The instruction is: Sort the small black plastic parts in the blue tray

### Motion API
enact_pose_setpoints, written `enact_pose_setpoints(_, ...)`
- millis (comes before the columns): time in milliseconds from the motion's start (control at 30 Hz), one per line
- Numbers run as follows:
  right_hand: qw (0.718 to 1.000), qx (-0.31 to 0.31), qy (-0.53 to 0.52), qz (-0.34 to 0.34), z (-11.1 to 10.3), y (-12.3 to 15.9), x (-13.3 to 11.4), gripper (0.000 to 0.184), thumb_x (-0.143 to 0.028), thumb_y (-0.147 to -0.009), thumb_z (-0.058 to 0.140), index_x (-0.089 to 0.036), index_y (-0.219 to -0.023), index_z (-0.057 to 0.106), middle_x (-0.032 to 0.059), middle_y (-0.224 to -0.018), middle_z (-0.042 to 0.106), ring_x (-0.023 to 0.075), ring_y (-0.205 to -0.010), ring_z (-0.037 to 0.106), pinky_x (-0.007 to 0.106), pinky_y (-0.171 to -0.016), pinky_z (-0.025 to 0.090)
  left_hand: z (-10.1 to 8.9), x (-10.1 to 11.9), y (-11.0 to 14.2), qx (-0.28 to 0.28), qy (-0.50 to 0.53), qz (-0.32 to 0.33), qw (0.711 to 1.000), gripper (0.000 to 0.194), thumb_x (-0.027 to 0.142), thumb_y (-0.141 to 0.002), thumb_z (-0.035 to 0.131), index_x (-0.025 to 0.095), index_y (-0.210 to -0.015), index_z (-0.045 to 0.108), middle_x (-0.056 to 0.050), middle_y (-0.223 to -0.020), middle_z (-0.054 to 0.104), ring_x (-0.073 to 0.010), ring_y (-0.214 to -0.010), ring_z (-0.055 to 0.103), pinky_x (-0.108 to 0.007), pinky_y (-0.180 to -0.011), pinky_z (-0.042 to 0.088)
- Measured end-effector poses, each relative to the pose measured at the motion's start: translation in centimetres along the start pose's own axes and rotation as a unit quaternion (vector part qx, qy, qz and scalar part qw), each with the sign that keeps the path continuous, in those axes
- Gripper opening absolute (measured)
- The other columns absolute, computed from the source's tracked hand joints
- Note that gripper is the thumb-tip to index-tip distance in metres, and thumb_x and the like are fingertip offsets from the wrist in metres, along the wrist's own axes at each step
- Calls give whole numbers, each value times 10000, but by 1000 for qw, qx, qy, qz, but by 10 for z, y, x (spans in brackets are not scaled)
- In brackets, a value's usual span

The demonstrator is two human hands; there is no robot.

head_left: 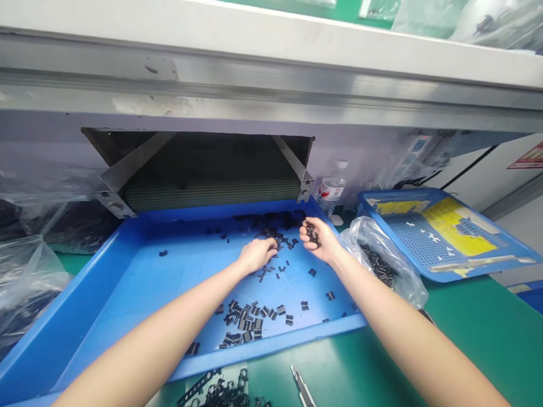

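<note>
A large blue tray [127, 277] lies before me under a conveyor outlet [203, 169]. Several small black plastic parts [244, 319] are scattered over its floor, with a denser heap [275, 220] at the far edge. My left hand [257, 254] reaches into the tray, its fingers curled down onto loose parts near the middle. My right hand [318, 237] hovers just to the right, fingers closed round a small bunch of the black parts.
A clear plastic bag [382, 260] with black parts sits right of the tray. Behind it are a blue perforated tray [441, 237] with yellow sheets and a water bottle [331, 189]. Plastic bags [25, 277] lie left. Black part strips [220, 390] and metal tweezers [302, 387] rest on the green table.
</note>
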State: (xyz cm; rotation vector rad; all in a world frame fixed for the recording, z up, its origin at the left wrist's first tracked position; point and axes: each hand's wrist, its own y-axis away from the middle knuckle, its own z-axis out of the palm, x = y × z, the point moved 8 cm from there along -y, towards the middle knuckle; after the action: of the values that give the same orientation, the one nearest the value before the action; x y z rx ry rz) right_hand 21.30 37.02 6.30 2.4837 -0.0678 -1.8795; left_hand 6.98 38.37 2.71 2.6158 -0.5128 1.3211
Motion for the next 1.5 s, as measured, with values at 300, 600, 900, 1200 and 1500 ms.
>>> enact_pose_setpoints(300, 988, 79, 133, 12, -21, -14, 23, 218, -340, -843, 485, -127, -851, 532, 7, -734, 532, 104, -625, 511, 257, -576, 442, -6, -7, 0, 9, -43, -27, 999, 108, 218, -759, 539, 174, -663, 565, -7, -566, 502, -159, -591, 515, -223, -536, 361)
enact_pose_setpoints(600, 963, 40, 266, 25, -7, -17, 30, 147, -273, -807, 554, -134, -852, 563, 41, -867, 559, 158, -834, 530, 360, -768, 442, -37, -13, -2, 85, -50, -41, 994, 159, 222, -778, 492, 169, -784, 642, -33, -651, 599, -154, -590, 546, -218, -506, 383)
enact_pose_setpoints(900, 999, 37, -12, -28, -17, -8, 5, 314, -444, -870, 290, -160, -815, 412, -26, -637, 373, 65, -468, 336, 186, -382, 235, -1, -1, -18, 18, -194, -2, 981, 93, 185, -789, 551, 135, -835, 614, -65, -900, 617, -204, -921, 544, -414, -864, 383)
enact_pose_setpoints(1200, 998, -38, 54, -26, -1, 1, 1, 336, -491, -813, 383, -173, -714, 433, -38, -561, 394, 69, -421, 335, 191, -362, 216, -15, -15, -9, 27, -102, -21, 994, 53, 149, -703, 606, 195, -692, 629, -51, -803, 631, -197, -855, 545, -279, -730, 413)
enact_pose_setpoints(1500, 943, -35, 324, 62, -12, 39, 39, 174, -201, -779, 585, -123, -652, 494, -49, -595, 440, 65, -521, 416, 214, -525, 393, -29, -9, 22, -51, 270, -71, 959, 182, 312, -768, 556, 134, -755, 522, 68, -497, 308, -31, -364, 188, -154, -341, 120)
